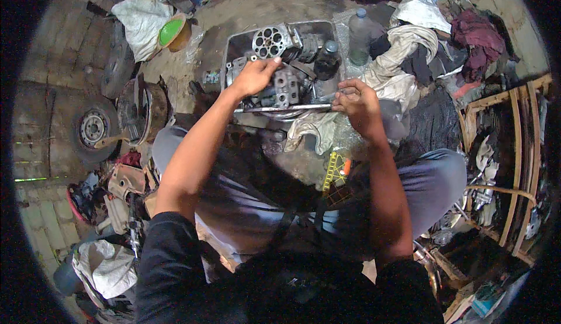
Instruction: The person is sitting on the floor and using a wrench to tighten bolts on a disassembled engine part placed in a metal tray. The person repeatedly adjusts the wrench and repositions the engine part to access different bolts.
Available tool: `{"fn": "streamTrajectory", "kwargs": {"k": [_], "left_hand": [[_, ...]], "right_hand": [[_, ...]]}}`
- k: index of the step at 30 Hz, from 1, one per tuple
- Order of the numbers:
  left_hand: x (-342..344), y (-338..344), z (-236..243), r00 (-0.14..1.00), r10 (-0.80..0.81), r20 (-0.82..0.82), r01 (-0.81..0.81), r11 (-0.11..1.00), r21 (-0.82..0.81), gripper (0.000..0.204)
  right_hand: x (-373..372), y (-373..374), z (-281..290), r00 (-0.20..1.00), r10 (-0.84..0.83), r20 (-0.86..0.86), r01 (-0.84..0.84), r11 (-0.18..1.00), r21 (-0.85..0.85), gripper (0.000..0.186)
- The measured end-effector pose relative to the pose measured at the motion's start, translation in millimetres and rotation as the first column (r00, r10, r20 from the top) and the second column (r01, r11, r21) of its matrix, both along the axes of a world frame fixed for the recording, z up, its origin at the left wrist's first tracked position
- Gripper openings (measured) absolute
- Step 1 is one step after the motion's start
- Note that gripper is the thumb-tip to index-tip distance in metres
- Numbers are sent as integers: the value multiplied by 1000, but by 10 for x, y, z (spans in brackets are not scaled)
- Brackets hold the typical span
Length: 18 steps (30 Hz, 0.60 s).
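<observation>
My left hand is over the metal tray, its fingers closed among the engine parts, just below a round casting with several holes; what they grip is hidden. A blocky metal housing lies beside that hand. My right hand is at the tray's near right corner, fingers curled around something small I cannot make out, beside a long metal bar along the near edge. A jar of dark liquid stands inside the tray at the right.
A plastic bottle stands right of the tray, beside heaped rags. A green-topped container, a wheel and scattered parts lie left. Wooden frames stand right. A yellow patterned item lies between my legs.
</observation>
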<state>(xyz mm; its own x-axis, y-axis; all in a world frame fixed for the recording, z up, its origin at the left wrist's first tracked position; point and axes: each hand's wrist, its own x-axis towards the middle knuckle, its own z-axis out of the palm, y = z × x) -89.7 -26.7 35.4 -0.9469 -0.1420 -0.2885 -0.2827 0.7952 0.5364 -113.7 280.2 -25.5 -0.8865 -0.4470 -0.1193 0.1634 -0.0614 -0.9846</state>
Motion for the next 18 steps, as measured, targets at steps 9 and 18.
{"fn": "streamTrajectory", "kwargs": {"k": [9,18], "left_hand": [[254,266,-212,946,-79,-314,15,980,-199,39],[365,27,-432,883,-37,-467,10,998,-60,36]], "right_hand": [[156,-387,65,994,-20,-104,29,996,83,23],[231,-764,140,829,-79,-554,245,941,233,16]]}}
